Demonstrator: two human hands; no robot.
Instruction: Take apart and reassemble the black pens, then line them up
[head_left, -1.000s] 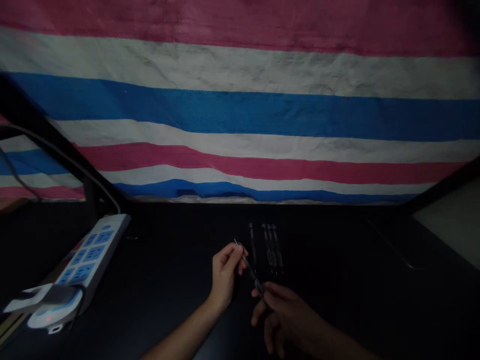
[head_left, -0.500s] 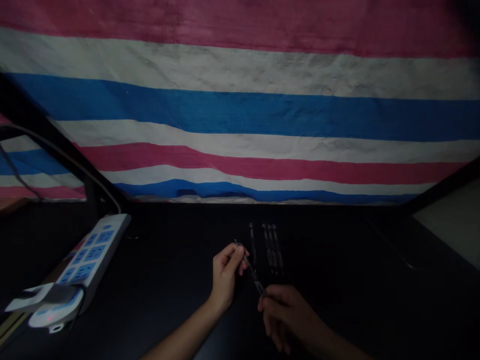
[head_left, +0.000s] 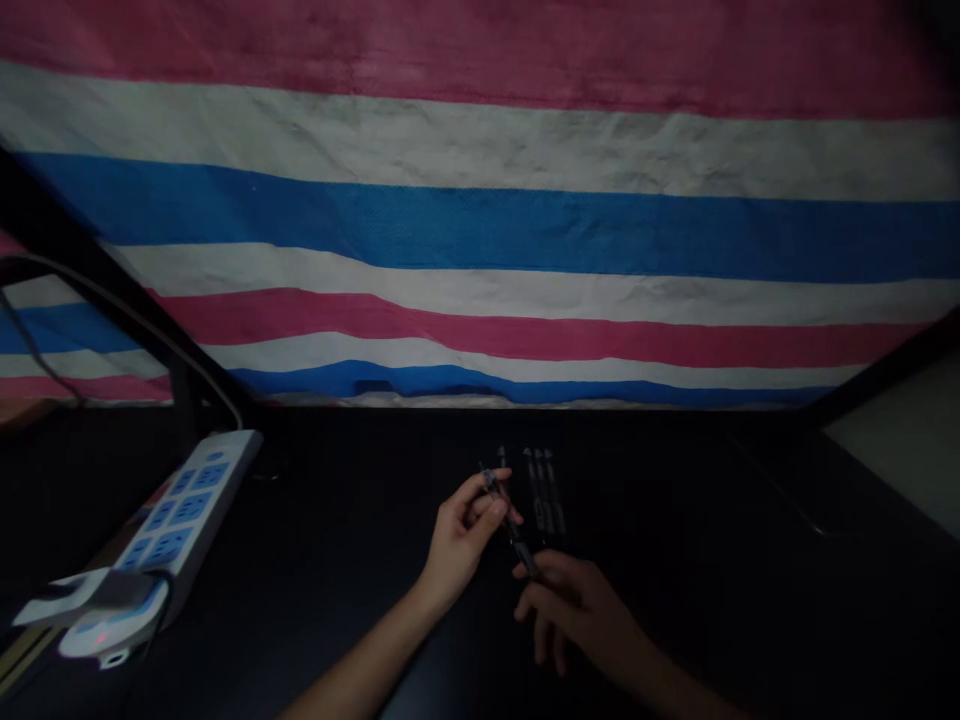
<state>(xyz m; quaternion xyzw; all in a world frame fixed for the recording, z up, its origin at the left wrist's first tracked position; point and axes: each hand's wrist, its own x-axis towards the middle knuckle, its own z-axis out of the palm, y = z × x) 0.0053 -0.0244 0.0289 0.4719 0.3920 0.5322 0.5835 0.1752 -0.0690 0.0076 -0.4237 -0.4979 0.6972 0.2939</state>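
My left hand grips the upper part of a slim dark pen between thumb and fingers. The pen slants down to the right, its upper end sticking out past my fingers. At its lower end my right hand has the thumb and index finger around the barrel, while the other fingers hang loosely below. Just behind, a row of similar dark pens lies side by side on the black table. Another pen lies apart to their left, mostly hidden by my left hand. Dim light blurs the details.
A white power strip lies at the left with a plug and cable at its near end. Striped red, white and blue sheeting hangs behind the table. Dark slanted frame bars stand at the sides.
The pen has turned steeper and its upper end has moved slightly right. My left hand has shifted right with its fingers more extended; my right hand has moved slightly up.
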